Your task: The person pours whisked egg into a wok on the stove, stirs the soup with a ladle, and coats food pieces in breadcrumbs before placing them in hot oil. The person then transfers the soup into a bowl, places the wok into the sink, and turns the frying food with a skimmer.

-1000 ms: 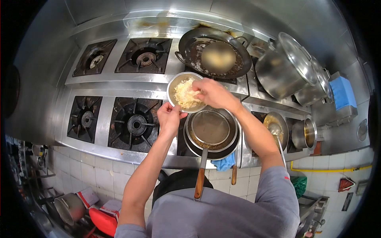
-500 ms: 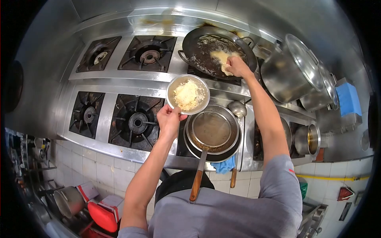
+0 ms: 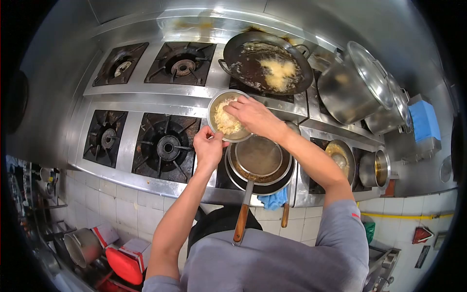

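Note:
My left hand [image 3: 209,146] grips the near-left rim of a metal bowl [image 3: 212,120] tilted above the stove. Pale yellow shredded food [image 3: 226,122] fills much of the bowl. My right hand [image 3: 248,114] reaches in from the right, its bent fingers in the food; what they hold is hidden. Behind, a large dark wok [image 3: 243,73] holds bubbling oil with a pale yellow mass [image 3: 279,74] in its right part. Just below the bowl, a round strainer [image 3: 258,155] with a wooden handle rests over a pan.
Several burners [image 3: 168,147] lie to the left. Large lidded pots [image 3: 340,92] stand at the back right, a small pan [image 3: 340,158] and a pot [image 3: 372,168] at the right. A blue cloth [image 3: 274,199] hangs at the front edge, beside a wooden handle [image 3: 285,215].
My right hand dropped food into the wok and came back to the bowl. The yellow mass in the oil has spread. My left hand still holds the bowl.

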Action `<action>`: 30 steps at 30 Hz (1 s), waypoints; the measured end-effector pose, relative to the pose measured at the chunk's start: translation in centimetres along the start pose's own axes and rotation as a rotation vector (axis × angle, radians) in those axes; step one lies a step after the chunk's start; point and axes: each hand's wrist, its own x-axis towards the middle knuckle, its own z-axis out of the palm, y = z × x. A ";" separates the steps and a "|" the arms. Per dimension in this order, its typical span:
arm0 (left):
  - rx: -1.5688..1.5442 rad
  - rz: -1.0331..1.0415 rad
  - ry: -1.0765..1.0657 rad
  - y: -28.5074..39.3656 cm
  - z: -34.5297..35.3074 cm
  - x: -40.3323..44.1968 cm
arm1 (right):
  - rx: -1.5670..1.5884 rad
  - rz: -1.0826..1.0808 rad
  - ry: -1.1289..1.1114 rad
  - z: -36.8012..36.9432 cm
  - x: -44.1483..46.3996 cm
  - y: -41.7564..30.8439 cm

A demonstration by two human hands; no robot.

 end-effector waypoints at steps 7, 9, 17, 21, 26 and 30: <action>-0.069 -0.050 -0.013 -0.9 1.2 1.4 | -0.045 -0.038 -0.048 -0.5 -0.9 1.6; -0.072 -0.072 -0.013 -0.6 1.6 2.2 | 0.086 0.003 -0.117 -1.2 -0.9 2.7; -0.021 -0.101 0.035 0.0 1.7 4.4 | 0.481 0.460 0.054 -3.9 1.4 12.2; -0.019 -0.102 0.034 -0.2 0.9 3.6 | 0.324 0.548 -0.007 0.2 1.5 17.3; -0.064 -0.074 0.049 0.2 0.7 1.9 | 0.234 0.666 -0.036 4.3 0.9 19.8; -0.055 0.028 0.053 -0.3 0.3 1.5 | 0.500 0.520 0.293 -1.2 2.2 9.2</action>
